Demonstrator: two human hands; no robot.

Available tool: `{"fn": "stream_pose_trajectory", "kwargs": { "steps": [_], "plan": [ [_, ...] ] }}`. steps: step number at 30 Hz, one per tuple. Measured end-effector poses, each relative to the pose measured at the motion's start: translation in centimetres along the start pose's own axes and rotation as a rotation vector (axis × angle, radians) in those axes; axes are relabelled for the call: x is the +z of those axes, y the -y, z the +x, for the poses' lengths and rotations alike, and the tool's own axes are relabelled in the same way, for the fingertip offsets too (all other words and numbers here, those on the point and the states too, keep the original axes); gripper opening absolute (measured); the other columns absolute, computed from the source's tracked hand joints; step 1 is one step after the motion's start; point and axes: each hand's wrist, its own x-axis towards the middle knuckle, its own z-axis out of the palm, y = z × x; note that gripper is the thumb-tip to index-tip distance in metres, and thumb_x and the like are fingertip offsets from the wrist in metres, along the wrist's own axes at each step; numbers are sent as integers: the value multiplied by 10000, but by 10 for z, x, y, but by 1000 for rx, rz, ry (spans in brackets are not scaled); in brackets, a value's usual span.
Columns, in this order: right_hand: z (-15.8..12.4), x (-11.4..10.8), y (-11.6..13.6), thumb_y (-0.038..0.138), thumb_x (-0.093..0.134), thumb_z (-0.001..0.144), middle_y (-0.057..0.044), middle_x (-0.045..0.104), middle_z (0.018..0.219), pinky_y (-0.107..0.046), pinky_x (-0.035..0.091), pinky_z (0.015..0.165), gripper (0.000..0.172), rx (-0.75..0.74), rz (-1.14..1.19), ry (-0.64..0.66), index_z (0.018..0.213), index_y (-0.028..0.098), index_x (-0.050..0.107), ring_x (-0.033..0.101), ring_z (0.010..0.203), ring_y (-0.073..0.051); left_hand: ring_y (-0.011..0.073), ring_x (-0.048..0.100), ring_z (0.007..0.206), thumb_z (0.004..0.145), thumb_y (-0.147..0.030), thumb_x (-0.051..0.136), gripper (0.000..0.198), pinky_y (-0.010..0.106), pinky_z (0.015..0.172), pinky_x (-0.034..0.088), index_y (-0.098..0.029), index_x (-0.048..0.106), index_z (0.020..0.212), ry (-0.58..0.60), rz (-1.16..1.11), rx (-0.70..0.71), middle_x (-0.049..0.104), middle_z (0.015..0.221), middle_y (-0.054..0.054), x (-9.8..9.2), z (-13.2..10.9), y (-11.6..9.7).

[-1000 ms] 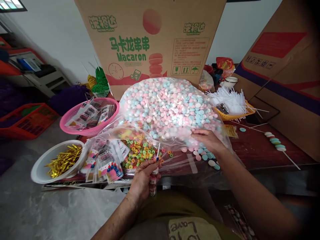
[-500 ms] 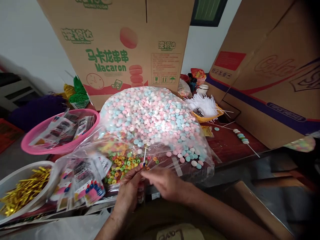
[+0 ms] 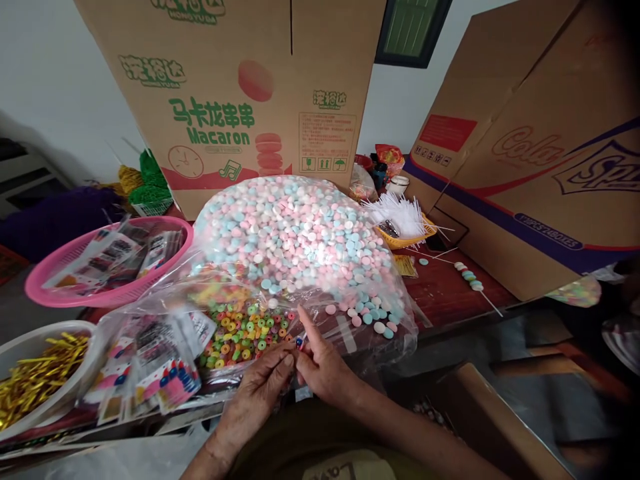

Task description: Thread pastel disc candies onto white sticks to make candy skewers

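Left grip (image 3: 263,381) pinches a blue piece (image 3: 299,343); right grip (image 3: 324,369), hold unclear, extends its forefinger (image 3: 311,331)

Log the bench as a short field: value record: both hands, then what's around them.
left hand: fingers closed at a small blue item, which is mostly hidden
right hand: beside the left hand, forefinger extended; grip unclear
ahead of hands: multicolored rings; clear bag showing pink, blue and white discs
left side: printed packets; pink basket; white bowl with gold strips
right side: yellow basket of white sticks; skewer of discs
behind bag: Macaron carton
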Motion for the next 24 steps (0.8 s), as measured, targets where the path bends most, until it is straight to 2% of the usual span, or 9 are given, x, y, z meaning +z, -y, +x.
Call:
{"fn": "stream_pose_trajectory", "kwargs": {
  "steps": [3,6,8,10,11,13,18,21,24],
  "plan": [
    [-1,5,-9,191,456,820,67,486,550,-211,352,470,761,-116,-139,-92,1465,141,56,409,463,-91,117,550,580,637,-385,728,265,220,568,442,-144,684,738,-51,-254,-118,646,677,33,6,5,7],
    [-4,7,-14,203,467,826,51,544,620,-215,392,515,803,-262,-78,-156,1453,119,-28,466,521,-101,63,444,439,579,-338,768,258,181,452,351,-134,612,599,-113,-537,-158,543,508,-24,10,11,15],
    [-5,5,-15,217,477,834,16,602,703,-227,434,596,645,-336,-69,-200,1413,144,201,527,606,-108,49,411,418,563,-315,778,260,174,441,329,-132,593,575,-123,-597,-142,526,488,-34,10,13,18],
    [-5,3,-13,242,493,835,-5,623,719,-224,438,613,300,-322,-122,-231,1123,167,536,548,633,-112,44,387,408,588,-330,766,265,175,436,314,-134,589,578,-115,-576,-120,517,481,-39,9,14,20],
    [-5,2,-12,255,504,832,-9,620,701,-219,432,597,162,-295,-150,-233,938,170,593,547,623,-112,44,382,413,608,-343,755,269,175,437,308,-135,587,579,-108,-552,-98,512,483,-40,9,14,20],
    [-3,0,-10,274,516,827,-6,599,659,-213,416,563,141,-253,-166,-226,748,174,575,533,596,-109,44,379,430,652,-370,727,279,174,445,300,-135,588,592,-80,-491,-54,499,491,-43,8,12,21],
    [2,0,-13,289,543,799,18,547,625,-210,406,545,130,-166,-125,-163,733,178,530,500,574,-104,44,357,426,670,-428,705,327,181,436,281,-136,577,599,8,-357,-53,480,491,-47,3,8,21],
    [2,-4,-17,334,585,782,29,558,591,-209,414,513,203,-80,-72,-80,879,157,577,506,530,-106,40,355,403,667,-437,704,321,183,419,271,-141,589,615,-15,-351,-83,501,492,-48,-1,8,20],
    [2,-15,-9,332,537,836,-20,650,690,-223,452,600,281,-253,-158,54,1023,146,634,583,619,-126,48,409,417,577,-392,775,309,187,437,316,-132,615,628,82,-440,-178,531,500,-35,-6,8,16]
  ]
}}
